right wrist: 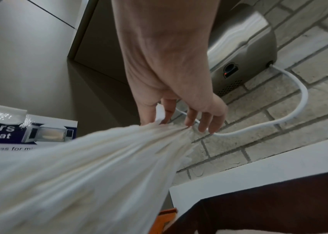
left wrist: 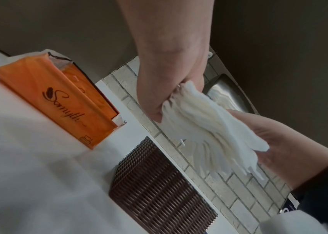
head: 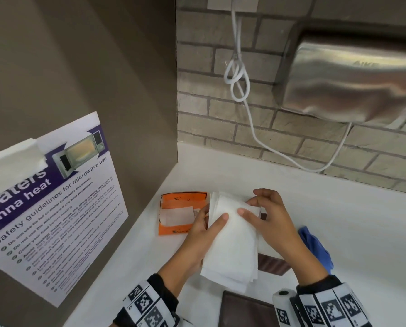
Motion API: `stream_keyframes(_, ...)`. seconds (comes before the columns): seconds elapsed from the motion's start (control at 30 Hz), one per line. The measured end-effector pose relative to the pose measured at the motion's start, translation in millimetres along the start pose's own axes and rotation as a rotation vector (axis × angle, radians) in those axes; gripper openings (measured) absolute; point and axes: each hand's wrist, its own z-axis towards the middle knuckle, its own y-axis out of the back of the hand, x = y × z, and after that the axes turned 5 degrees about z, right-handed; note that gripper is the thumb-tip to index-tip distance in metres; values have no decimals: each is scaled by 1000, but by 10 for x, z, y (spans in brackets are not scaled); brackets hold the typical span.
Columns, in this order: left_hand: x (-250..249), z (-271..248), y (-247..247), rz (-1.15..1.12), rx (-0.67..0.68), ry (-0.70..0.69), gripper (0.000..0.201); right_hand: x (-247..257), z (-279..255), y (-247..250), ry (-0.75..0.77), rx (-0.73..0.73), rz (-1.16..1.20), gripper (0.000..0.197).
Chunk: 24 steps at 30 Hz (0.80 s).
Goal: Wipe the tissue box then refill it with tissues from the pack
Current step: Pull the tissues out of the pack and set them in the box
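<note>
Both hands hold a thick stack of white tissues point(head: 232, 239) above the counter. My left hand point(head: 211, 223) grips its left edge with the thumb on top. My right hand point(head: 251, 204) pinches the far end between thumb and fingers. In the left wrist view the tissues point(left wrist: 209, 131) fan out between my left hand point(left wrist: 169, 95) and the right hand point(left wrist: 289, 142). The torn-open orange tissue pack point(head: 180, 213) lies on the counter just left of the hands. Brown parts of the tissue box point(head: 272, 264) show under and in front of the stack; most of the box is hidden.
A blue cloth point(head: 315, 246) lies right of my right hand. A steel hand dryer point(head: 352, 81) hangs on the brick wall with its white cable point(head: 251, 119) drooping to the counter's back edge. A microwave safety poster point(head: 51, 208) covers the left wall.
</note>
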Motion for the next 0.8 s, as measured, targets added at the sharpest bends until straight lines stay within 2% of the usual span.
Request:
stream_keyframes(0.17, 0, -6, -11, -9, 19, -1, 55, 37, 26, -25, -47, 11, 24, 14)
stream_keyframes(0.23, -6, -24, -27, 15, 33, -26, 54, 20, 29, -40, -91, -10, 42, 21)
stream_keyframes(0.3, -14, -31, -48, 2, 42, -48, 52, 9, -2, -43, -239, -25, 163, 53)
stream_keyframes(0.33, -37, -35, -60, -13, 39, -60, 52, 27, -29, -38, -349, -7, 294, 71)
stream_keyframes(0.37, -51, -29, -72, -25, 36, -80, 52, 44, -66, -34, -448, 32, 467, 81)
stream_keyframes(0.4, -55, -15, -87, -26, 36, -102, 53, 57, -105, -30, -521, 90, 656, 78)
stream_keyframes(0.47, -65, 11, -114, 31, 53, -145, 55, 91, -175, -26, -611, 184, 924, 51)
stream_keyframes(0.5, -84, 24, -116, 90, 68, -166, 55, 98, -214, -35, -627, 205, 969, 40)
stream_keyframes(0.57, -161, 93, -57, 226, 101, -189, 53, 48, -257, -53, -638, 182, 964, 35)
stream_keyframes(0.63, -244, 283, 139, 358, 28, -188, 47, 60, -284, -11, -641, 123, 959, 29)
stream_keyframes(0.67, -287, 406, 273, 474, -39, -196, 37, 70, -296, 29, -651, 97, 975, 20)
stream_keyframes(0.73, -325, 657, 561, 883, -142, -163, 16, 97, -319, 120, -667, 50, 1029, 7)
stream_keyframes(0.77, -311, 743, 674, 1093, -126, -141, 12, 127, -334, 153, -665, 41, 1058, 8)
stream_keyframes(0.8, -252, 822, 772, 1209, -91, -141, 12, 147, -339, 171, -664, 38, 1082, 10)
